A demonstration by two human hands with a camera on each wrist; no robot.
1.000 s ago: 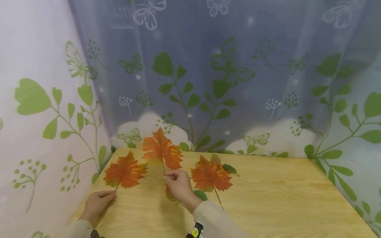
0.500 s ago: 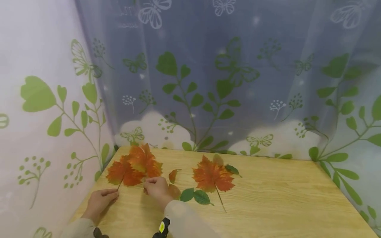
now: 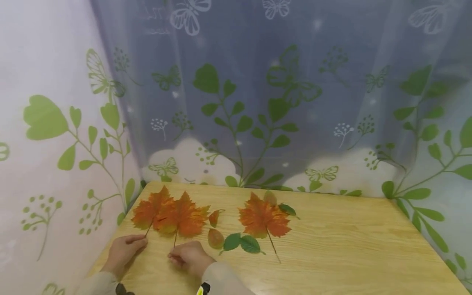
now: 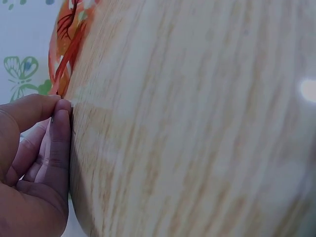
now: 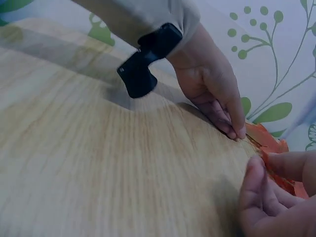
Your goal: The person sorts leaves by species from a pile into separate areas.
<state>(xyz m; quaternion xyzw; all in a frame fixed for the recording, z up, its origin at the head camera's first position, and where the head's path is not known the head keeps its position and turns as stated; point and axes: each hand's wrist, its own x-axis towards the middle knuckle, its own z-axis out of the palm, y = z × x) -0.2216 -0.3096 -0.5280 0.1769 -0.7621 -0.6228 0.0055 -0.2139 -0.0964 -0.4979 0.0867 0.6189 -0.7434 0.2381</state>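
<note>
At the table's left side, my left hand pinches the thin stem of an orange maple leaf between thumb and forefinger. The left wrist view shows thumb and finger meeting at that stem, low by the table edge. My right hand holds the stem of a second orange maple leaf just to the right. This second leaf overlaps the first one's right side. In the right wrist view, both hands are close together with orange leaf beyond the fingertips.
A third maple leaf lies right of centre, with a dark green leaf behind it. Between the maple leaves lie two green leaves, one of them a toothed leaf, a brownish leaf and a small orange leaf. Patterned curtains surround the wooden table.
My right hand has brought its maple leaf left and down from a raised position, then toward me, beside the first leaf. The left hand keeps its place on its stem.
</note>
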